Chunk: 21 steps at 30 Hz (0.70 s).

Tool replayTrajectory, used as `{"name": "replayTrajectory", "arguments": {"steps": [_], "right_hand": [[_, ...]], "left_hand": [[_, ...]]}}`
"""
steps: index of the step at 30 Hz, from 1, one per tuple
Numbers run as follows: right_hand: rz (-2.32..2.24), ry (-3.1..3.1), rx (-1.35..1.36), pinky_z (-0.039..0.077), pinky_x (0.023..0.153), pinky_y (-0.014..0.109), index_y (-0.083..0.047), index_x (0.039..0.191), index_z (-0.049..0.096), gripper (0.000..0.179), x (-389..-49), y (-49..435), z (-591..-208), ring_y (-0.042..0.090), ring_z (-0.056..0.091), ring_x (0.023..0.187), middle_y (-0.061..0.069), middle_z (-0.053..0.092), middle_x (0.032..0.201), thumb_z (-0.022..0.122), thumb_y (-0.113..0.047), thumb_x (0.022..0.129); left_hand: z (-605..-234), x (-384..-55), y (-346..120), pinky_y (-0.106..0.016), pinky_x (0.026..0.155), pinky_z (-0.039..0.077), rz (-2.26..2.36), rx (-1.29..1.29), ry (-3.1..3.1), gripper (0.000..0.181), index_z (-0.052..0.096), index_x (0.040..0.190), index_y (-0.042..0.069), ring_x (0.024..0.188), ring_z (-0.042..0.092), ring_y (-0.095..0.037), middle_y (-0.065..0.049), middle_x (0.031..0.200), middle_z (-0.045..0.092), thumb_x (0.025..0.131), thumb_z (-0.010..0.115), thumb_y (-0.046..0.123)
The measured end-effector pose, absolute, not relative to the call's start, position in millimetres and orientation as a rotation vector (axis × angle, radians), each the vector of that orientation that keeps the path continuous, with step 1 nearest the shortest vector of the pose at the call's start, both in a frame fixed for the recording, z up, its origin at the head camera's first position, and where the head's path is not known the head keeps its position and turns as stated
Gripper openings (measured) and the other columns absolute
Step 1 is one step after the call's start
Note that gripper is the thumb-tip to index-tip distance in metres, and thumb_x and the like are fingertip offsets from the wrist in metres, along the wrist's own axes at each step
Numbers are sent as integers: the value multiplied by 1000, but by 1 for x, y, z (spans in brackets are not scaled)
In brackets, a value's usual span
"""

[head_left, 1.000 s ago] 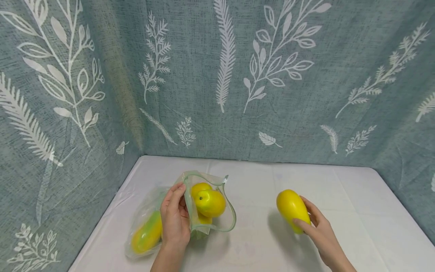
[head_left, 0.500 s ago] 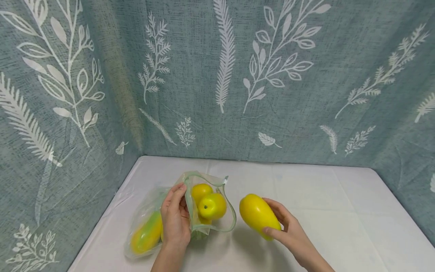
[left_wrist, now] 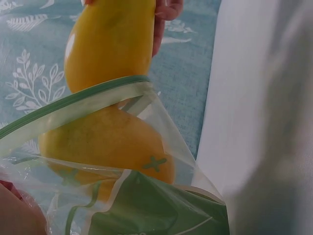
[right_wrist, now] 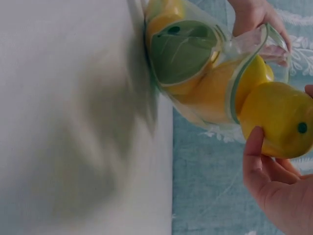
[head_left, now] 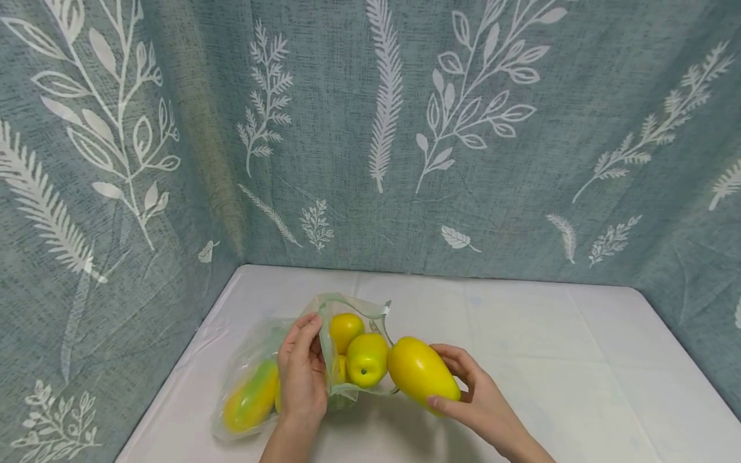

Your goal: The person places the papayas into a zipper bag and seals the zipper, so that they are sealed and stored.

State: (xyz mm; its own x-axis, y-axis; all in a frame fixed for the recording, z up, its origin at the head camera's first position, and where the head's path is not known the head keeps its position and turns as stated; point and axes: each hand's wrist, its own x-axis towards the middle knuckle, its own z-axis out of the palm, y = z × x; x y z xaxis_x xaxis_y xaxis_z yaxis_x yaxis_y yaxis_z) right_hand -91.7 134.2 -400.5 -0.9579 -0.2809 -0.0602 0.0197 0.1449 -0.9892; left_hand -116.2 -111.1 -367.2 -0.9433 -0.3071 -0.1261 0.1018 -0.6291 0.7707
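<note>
We see the clear bag (left_wrist: pixel 161 208) with its mouth spread toward the right, the left hand (head_left: pixel 302 376) pinching the bag's left rim between thumb and fingers. Right at the bag's open mouth, the right hand (head_left: pixel 471 389) is curled round a large yellow fruit (head_left: pixel 419 368); we cannot tell whether fruit and rim touch. Inside the bag we find more yellow fruits (head_left: pixel 367 357). Below the bag spreads a white counter (head_left: pixel 579 366); behind it hangs a leaf-patterned curtain (head_left: pixel 347 109).
</note>
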Motion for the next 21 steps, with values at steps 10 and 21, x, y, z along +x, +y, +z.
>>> {"name": "replayTrajectory", "arguments": {"steps": [10,21], "right_hand": [[-1844,2283,-331,54,84,30,-19,136,53,58,-94,131,-402,30,52,113,8,52,135,77,-20,83],[-1864,2336,-316,53,85,27,-21,133,55,58,-103,116,-400,27,52,113,3,55,132,80,-23,81]], "left_hand": [[-367,-115,-110,-16,66,48,-2623,359,-1262,7,66,96,12,68,53,-5,4,80,61,97,59,14],[-368,-113,-107,-16,58,38,-2607,390,-1344,9,69,91,16,64,45,-6,6,74,54,95,62,14]]}}
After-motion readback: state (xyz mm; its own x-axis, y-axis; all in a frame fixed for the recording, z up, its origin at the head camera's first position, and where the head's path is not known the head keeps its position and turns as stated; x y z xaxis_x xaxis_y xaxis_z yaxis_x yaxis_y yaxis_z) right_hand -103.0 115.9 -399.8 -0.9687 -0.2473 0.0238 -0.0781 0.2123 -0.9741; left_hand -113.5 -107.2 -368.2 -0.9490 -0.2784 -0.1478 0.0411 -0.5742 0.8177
